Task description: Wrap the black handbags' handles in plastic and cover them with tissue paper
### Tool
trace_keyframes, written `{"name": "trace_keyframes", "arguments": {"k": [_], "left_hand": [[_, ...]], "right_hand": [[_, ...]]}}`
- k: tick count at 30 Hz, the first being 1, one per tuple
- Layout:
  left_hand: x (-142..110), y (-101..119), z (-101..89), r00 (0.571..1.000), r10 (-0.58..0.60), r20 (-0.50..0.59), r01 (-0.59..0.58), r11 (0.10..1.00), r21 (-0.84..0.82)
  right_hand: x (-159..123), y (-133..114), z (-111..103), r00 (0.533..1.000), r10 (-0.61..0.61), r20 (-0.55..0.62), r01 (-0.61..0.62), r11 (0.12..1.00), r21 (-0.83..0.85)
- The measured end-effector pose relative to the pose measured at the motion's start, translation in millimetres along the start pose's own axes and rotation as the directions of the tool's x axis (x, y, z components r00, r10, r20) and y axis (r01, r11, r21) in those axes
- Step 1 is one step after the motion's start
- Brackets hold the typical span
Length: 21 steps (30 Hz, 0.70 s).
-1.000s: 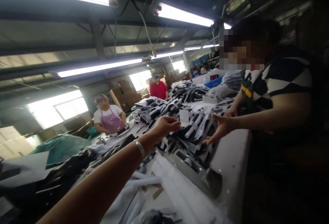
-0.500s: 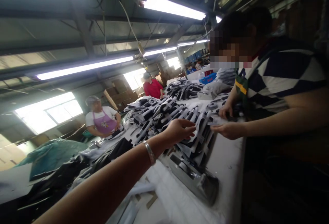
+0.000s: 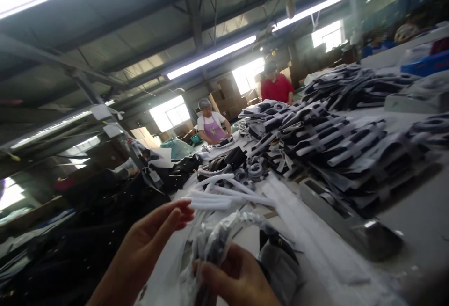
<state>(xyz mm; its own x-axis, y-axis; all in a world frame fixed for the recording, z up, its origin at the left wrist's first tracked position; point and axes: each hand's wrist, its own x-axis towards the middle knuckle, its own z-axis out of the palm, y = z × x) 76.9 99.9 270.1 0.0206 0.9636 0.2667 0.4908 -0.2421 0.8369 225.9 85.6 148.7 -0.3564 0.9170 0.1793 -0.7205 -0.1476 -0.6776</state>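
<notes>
My left hand (image 3: 147, 245) is raised low in the view with its fingers stretched out and together, holding nothing. My right hand (image 3: 235, 280) sits at the bottom edge, fingers curled round a bundle of grey and white fabric strips (image 3: 213, 240) that arches up over the table. A dark grey fabric piece (image 3: 278, 259) lies just right of that hand. White strips (image 3: 224, 193) lie spread on the table beyond my hands.
Stacks of black and white cut fabric pieces (image 3: 336, 137) cover the long white table (image 3: 421, 212). A metal bar (image 3: 351, 224) lies beside them. Dark cloth (image 3: 87, 231) is heaped at left. A person in a purple apron (image 3: 211, 126) and one in red (image 3: 277, 86) stand far back.
The view swung left, away from the co-worker in the checked shirt. My left hand pulled back from the far stacks to near me. My right hand came into view holding the strip bundle.
</notes>
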Motion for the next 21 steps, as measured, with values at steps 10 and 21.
{"name": "trace_keyframes", "arguments": {"k": [10, 21], "left_hand": [[-92.7, -105.4, 7.7, 0.995, -0.094, 0.021, 0.095, 0.919, -0.382], [-125.3, -222.5, 55.8, 0.905, -0.142, 0.4, 0.33, 0.829, -0.452]], "right_hand": [[-4.1, -10.2, 25.2, 0.968, -0.094, -0.23, -0.012, 0.907, -0.421], [-39.3, 1.9, -55.0, 0.892, -0.323, -0.316, -0.147, 0.454, -0.879]]}}
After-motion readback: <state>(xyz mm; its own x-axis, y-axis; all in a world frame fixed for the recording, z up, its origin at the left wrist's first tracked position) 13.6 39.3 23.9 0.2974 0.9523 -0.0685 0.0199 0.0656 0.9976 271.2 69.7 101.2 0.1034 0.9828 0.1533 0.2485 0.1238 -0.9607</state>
